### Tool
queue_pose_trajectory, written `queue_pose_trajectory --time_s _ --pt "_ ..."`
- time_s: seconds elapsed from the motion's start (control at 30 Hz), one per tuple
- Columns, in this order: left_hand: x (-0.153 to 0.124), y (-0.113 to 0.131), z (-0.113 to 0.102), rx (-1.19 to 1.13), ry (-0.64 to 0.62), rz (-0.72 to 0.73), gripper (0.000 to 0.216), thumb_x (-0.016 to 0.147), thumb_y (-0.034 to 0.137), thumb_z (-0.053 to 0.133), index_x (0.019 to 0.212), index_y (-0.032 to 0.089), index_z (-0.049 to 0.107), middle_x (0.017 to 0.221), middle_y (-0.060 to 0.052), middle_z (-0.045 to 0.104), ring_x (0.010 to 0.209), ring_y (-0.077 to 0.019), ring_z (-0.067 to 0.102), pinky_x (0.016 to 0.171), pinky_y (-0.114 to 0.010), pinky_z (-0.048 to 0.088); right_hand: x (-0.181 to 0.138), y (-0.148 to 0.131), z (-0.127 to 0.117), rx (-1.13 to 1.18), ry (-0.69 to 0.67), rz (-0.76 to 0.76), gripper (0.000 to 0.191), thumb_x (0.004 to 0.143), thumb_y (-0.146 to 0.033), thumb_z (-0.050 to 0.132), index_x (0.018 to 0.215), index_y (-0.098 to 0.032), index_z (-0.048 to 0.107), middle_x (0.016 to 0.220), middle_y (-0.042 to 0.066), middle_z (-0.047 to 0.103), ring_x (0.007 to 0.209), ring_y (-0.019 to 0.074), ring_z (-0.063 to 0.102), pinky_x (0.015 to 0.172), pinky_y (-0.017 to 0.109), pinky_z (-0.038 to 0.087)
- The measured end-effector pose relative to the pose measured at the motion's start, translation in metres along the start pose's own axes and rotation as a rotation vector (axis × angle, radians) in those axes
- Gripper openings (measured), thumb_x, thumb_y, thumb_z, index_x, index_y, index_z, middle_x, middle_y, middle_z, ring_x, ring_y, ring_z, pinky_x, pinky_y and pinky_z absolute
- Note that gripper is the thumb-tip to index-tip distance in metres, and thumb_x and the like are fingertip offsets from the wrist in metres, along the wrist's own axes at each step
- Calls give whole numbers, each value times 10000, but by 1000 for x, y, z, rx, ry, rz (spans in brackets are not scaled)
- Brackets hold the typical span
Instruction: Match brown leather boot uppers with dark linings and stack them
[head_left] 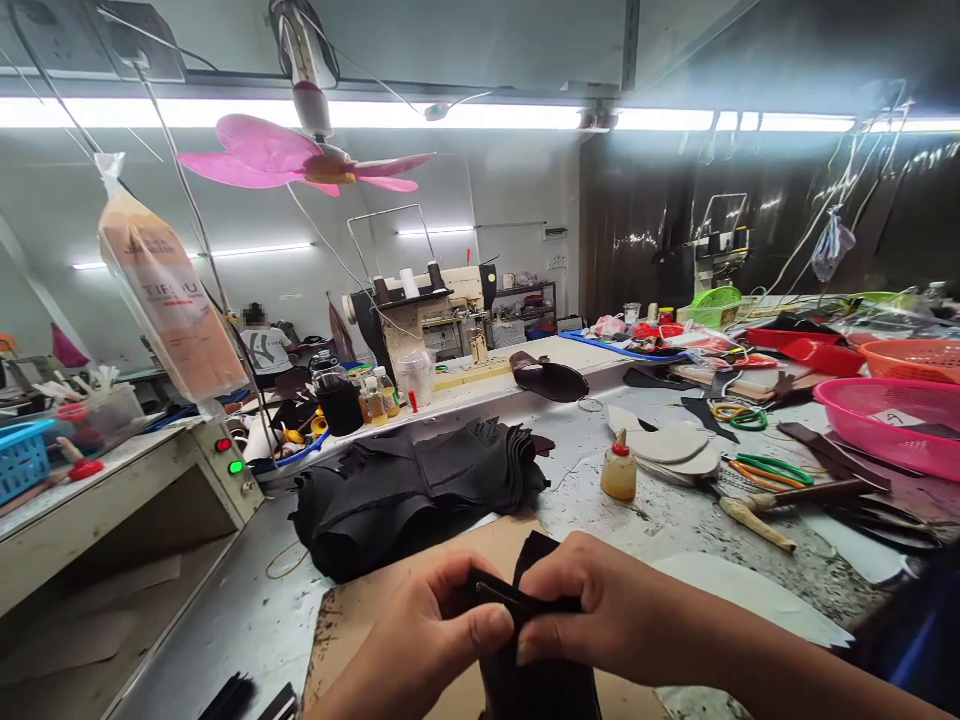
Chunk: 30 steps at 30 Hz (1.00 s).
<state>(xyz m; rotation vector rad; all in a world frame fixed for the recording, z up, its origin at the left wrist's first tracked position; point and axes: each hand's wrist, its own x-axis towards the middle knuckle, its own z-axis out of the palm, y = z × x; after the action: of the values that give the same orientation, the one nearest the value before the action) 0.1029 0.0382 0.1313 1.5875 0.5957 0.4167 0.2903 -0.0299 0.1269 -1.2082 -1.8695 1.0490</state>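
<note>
Between my two hands is a dark piece of material point(541, 682), leather or fabric, folded over at its upper edge. My left hand point(427, 630) pinches the fold between thumb and fingers. Close beside it, my right hand point(592, 605) grips the same piece, thumb below and fingers curled on top. The piece hangs over a tan board point(360, 620) lying on the worktable. Just beyond my hands lies a thick stack of black pieces point(420, 490). To the right of that stack stands a small glue bottle point(619, 475) with a red collar.
A hammer point(757, 515), green-handled scissors point(776, 465) and pale cut shapes point(675, 445) lie on the right. A pink basket point(900, 425) stands beyond them. Behind the stack are a sewing machine point(435, 310) and a dark shoe part point(550, 378). A pink fan point(307, 160) hangs overhead. A person point(264, 345) sits far back.
</note>
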Motion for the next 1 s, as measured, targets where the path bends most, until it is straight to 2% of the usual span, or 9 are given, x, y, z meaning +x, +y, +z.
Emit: queue_pose_trajectory --time_s 0.2,0.37,0.47,0.53,0.6,0.7,0.83,0.9,1.0 --pt "0 -2 3 199 106 40 341 748 499 660 701 165 609 653 15 560 657 -131 500 614 -227 389 2 4 -2 -42 -3 58 210 764 -290 672 630 -148 597 527 -78 400 507 55 329 441 172 236" --pt "-14 9 -49 246 312 -17 362 715 554 664 721 196 613 634 24 548 644 -139 492 616 -225 398 -11 26 -21 107 -75 169 133 725 -266 699 694 -146 652 595 -59 490 589 83 424 541 181 324" --pt "-18 28 -65 510 217 -26 335 745 549 629 772 217 671 769 -20 626 745 -186 545 691 -253 432 -9 23 -16 87 -68 184 113 735 -260 689 712 -151 671 596 -58 500 587 82 420 544 181 326" --pt "-13 38 -55 732 111 114 325 731 539 651 847 241 710 939 -48 658 916 -236 555 895 -310 398 0 12 -4 33 -36 147 158 739 -290 694 677 -151 653 560 -70 455 541 70 375 488 179 285" --pt "-5 40 -37 885 54 239 338 686 565 689 772 239 712 833 -38 657 886 -235 548 974 -331 332 12 -2 7 -1 -1 62 214 755 -316 687 634 -151 620 539 -76 410 510 62 335 447 185 236" --pt "5 32 -21 988 60 303 513 734 610 615 451 202 483 469 27 408 565 -151 411 717 -284 384 19 -12 10 36 -32 -29 172 757 -281 690 650 -158 634 550 -79 406 514 59 333 454 178 246" --pt "5 33 -38 982 194 467 605 808 574 544 427 190 272 439 48 257 510 -122 309 562 -261 299 6 -3 -6 120 -73 46 183 714 -339 741 759 -163 714 596 -63 521 579 83 431 559 181 361" --pt "5 45 -44 967 184 495 567 819 568 530 432 191 359 452 43 306 527 -124 353 583 -255 319 0 -3 -12 87 8 16 169 744 -330 718 787 -167 729 644 -48 572 634 101 478 617 191 388" --pt "11 74 -30 982 89 489 463 835 548 498 557 185 572 539 24 477 559 -122 433 584 -242 326 4 -23 -21 -143 134 -64 182 757 -322 710 705 -147 711 555 -61 487 563 82 417 526 188 330"
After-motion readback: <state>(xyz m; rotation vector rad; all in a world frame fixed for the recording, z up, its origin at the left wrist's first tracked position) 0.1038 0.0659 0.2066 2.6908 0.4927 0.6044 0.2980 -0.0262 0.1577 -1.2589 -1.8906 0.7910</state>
